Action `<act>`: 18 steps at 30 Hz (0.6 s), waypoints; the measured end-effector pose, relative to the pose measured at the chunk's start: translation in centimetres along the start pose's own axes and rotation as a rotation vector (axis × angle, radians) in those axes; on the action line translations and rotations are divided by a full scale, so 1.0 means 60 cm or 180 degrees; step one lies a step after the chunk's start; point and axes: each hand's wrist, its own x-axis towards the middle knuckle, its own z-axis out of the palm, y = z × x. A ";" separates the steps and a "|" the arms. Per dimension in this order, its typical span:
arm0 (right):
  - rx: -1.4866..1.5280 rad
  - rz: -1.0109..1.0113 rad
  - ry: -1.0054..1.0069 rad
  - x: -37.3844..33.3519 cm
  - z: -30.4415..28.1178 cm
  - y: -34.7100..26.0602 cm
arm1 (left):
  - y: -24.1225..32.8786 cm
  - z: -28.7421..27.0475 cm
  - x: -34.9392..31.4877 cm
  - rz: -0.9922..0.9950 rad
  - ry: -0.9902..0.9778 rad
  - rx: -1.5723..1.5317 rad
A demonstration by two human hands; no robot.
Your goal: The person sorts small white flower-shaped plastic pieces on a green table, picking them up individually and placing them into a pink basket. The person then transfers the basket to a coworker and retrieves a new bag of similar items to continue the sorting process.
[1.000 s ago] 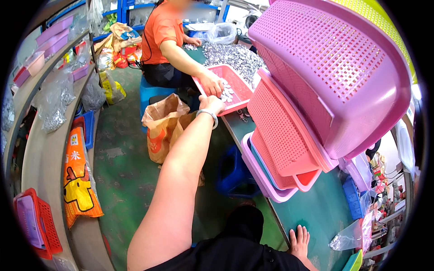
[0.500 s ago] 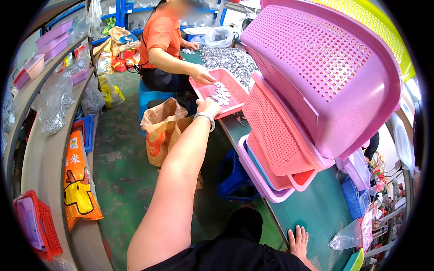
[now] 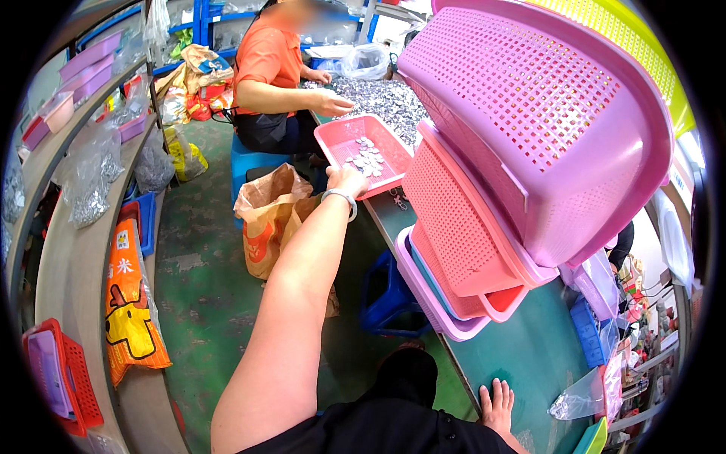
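With my left arm stretched far forward, my left hand (image 3: 349, 181) grips the near edge of a shallow pink plastic basket (image 3: 395, 157). Inside it lie several flat, silvery oval pieces (image 3: 366, 159), too small to identify. My right hand (image 3: 497, 407) rests palm down on the green tabletop (image 3: 522, 359), fingers apart, holding nothing. Beyond the basket sits a person in an orange shirt (image 3: 266, 64); that person's near hand (image 3: 331, 103) is just above the basket's far side. A heap of similar silvery pieces (image 3: 386, 98) covers the table's far end.
A tall stack with a purple basket (image 3: 491, 91) and a pink basket (image 3: 461, 216) leans over the table on the right. Below my arm stands an open brown paper bag (image 3: 261, 238). A blue stool (image 3: 387, 299) sits under the table edge. Shelving (image 3: 68, 265) lines the left.
The other person's near hand has moved up and back, out of the pink basket toward the heap. The basket in my left hand has shifted slightly left; my right hand stays put.
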 end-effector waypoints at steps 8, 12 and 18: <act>-0.0067 -0.0029 0.0009 0.000 0.005 0.004 | -0.014 0.024 0.034 0.0004 -0.0054 -0.0052; -0.0003 0.0013 0.0020 -0.001 0.003 0.002 | 0.002 -0.001 -0.005 -0.0250 -0.0022 -0.0433; -0.0016 -0.0019 0.0037 0.006 0.001 0.002 | -0.017 0.034 0.036 -0.0301 0.0215 -0.0391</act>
